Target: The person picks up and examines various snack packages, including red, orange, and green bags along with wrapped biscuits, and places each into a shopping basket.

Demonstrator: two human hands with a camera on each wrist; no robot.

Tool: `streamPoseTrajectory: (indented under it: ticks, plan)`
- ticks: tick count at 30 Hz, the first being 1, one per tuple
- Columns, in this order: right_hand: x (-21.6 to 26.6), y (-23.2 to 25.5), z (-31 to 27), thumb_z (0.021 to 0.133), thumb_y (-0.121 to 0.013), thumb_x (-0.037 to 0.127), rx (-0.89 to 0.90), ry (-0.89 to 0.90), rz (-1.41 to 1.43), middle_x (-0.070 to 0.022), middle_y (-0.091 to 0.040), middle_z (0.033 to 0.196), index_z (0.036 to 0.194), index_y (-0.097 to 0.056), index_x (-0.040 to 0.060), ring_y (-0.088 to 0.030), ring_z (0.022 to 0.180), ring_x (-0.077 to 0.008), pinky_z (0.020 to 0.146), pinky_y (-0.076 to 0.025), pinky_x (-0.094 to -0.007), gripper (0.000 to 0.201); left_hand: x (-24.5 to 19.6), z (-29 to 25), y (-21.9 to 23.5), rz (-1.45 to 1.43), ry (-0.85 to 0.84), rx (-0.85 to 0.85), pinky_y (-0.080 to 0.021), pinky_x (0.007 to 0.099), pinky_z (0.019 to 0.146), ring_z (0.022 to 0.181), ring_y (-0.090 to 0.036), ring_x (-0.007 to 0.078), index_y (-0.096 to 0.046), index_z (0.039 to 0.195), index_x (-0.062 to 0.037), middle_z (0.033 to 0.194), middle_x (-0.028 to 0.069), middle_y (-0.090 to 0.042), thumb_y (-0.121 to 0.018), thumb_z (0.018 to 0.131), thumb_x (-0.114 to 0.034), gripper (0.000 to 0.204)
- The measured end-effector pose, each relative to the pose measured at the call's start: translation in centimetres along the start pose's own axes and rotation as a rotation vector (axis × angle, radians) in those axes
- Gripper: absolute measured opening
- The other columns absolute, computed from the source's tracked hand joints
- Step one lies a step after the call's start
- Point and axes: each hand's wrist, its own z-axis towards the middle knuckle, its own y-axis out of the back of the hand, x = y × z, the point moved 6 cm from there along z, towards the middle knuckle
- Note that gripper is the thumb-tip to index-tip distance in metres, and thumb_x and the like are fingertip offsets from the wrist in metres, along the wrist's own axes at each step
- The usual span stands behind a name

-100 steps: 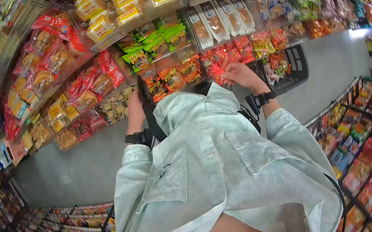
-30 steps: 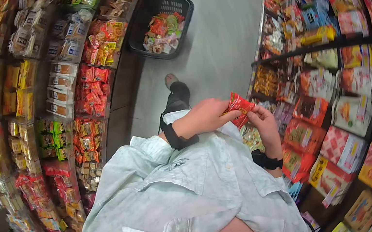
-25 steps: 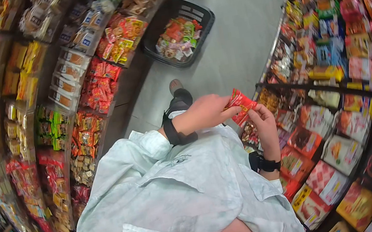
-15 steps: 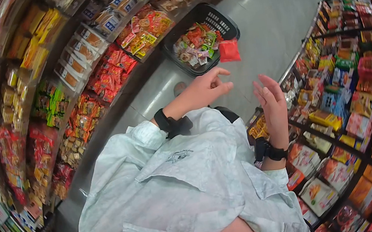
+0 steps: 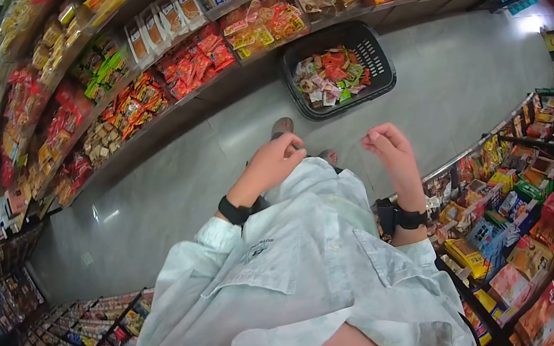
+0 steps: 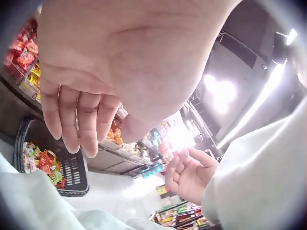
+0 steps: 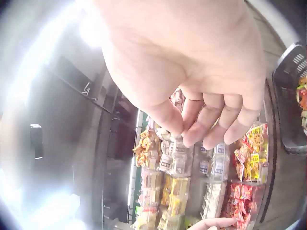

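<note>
My left hand (image 5: 272, 165) is in front of the shirt, its fingers loosely bent and holding nothing. In the left wrist view its fingers (image 6: 88, 122) hang side by side. To the right my right hand (image 5: 392, 152) is raised, also with nothing in it; its thumb lies close to the loosely curled fingers (image 7: 211, 125) in the right wrist view. Beyond both hands a black plastic basket (image 5: 377, 59) stands on the floor. Small red, green and white snack packets (image 5: 334, 77) lie piled inside it.
Shelves along the far side carry red snack packets (image 5: 196, 62), yellow-and-red packets (image 5: 264, 27) and white-wrapped cakes (image 5: 154, 28). Another rack of packaged snacks (image 5: 517, 206) stands at the lower right. Grey floor (image 5: 465, 68) runs between them, with the person's feet (image 5: 282, 127) near the basket.
A red packet held in both hands a second ago was let go and flew towards the basket; it no longer shows apart from the pile. The view has turned towards the shelves.
</note>
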Motion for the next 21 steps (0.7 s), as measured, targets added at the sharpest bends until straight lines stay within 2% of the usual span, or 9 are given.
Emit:
streamPoseTrajectory:
  ticks: [5, 8, 13, 16, 19, 20, 21]
  plan:
    - [-3.8, -0.3, 0.3, 0.109, -0.062, 0.015, 0.204, -0.125, -0.045, -0.001, -0.069, 0.104, 0.108, -0.065, 0.0063, -0.067, 0.1, -0.0123, 0.098, -0.053, -0.0306, 0.009, -1.2, -4.3, -2.5, 0.203, 0.043, -0.114, -0.056, 0.0417, 0.08, 0.089, -0.073, 0.0303, -0.067, 0.118, -0.0051, 0.095, 0.011, -0.075, -0.071, 0.1, -0.026, 0.028]
    - [-4.9, -1.9, -0.3, 0.109, -0.062, 0.013, 0.34, -0.184, -0.033, -0.0007, -0.069, 0.103, 0.106, -0.064, 0.0064, -0.066, 0.1, -0.0116, 0.097, -0.052, -0.0302, 0.008, -2.1, -5.6, -4.3, 0.246, 0.07, -0.053, -0.055, 0.0453, 0.08, 0.091, -0.072, 0.0351, -0.067, 0.117, -0.0067, 0.096, 0.0114, -0.075, -0.07, 0.098, -0.026, 0.028]
    - [-6.1, -4.0, -1.2, 0.105, -0.056, 0.007, 0.495, -0.153, 0.032, -0.0015, -0.069, 0.102, 0.101, -0.062, 0.0066, -0.065, 0.103, -0.0126, 0.098, -0.051, -0.0313, 0.007, -2.1, -5.9, -5.3, 0.378, -0.003, -0.01, -0.055, 0.047, 0.079, 0.093, -0.071, 0.0351, -0.067, 0.117, -0.0072, 0.093, 0.0106, -0.074, -0.069, 0.097, -0.026, 0.028]
    - [-5.5, -4.4, -1.8, 0.102, -0.052, 0.005, 0.486, -0.136, 0.019, -0.0016, -0.069, 0.102, 0.099, -0.062, 0.0067, -0.065, 0.103, -0.0132, 0.098, -0.051, -0.0316, 0.01, -1.9, -5.5, -5.2, 0.402, -0.017, 0.009, -0.055, 0.0473, 0.081, 0.095, -0.071, 0.0353, -0.066, 0.118, -0.0073, 0.095, 0.0104, -0.074, -0.069, 0.097, -0.026, 0.028]
    - [-5.5, -4.5, -1.7, 0.104, -0.055, 0.006, 0.393, -0.136, 0.025, -0.0005, -0.067, 0.098, 0.098, -0.061, 0.0059, -0.066, 0.102, -0.0121, 0.096, -0.052, -0.03, 0.008, -1.3, -5.2, -4.3, 0.372, -0.055, 0.021, -0.055, 0.0477, 0.082, 0.097, -0.071, 0.0356, -0.066, 0.118, -0.0073, 0.098, 0.011, -0.074, -0.068, 0.097, -0.027, 0.028]
    - [-5.8, -4.4, -1.7, 0.103, -0.054, 0.006, 0.279, -0.166, 0.082, -0.0007, -0.066, 0.096, 0.095, -0.06, 0.0056, -0.066, 0.101, -0.013, 0.098, -0.052, -0.0306, 0.01, -0.7, -5.3, -4.0, 0.349, -0.065, 0.025, -0.055, 0.0479, 0.083, 0.097, -0.071, 0.0357, -0.066, 0.118, -0.0073, 0.099, 0.0114, -0.074, -0.068, 0.098, -0.027, 0.028]
    - [-6.2, -4.3, -1.6, 0.104, -0.054, 0.006, 0.245, -0.159, 0.053, -0.0011, -0.066, 0.096, 0.095, -0.06, 0.0058, -0.067, 0.101, -0.0136, 0.098, -0.052, -0.031, 0.011, 0.0, -5.5, -3.7, 0.336, -0.066, 0.036, -0.055, 0.048, 0.084, 0.098, -0.071, 0.0356, -0.066, 0.119, -0.0074, 0.1, 0.0118, -0.074, -0.068, 0.098, -0.027, 0.029]
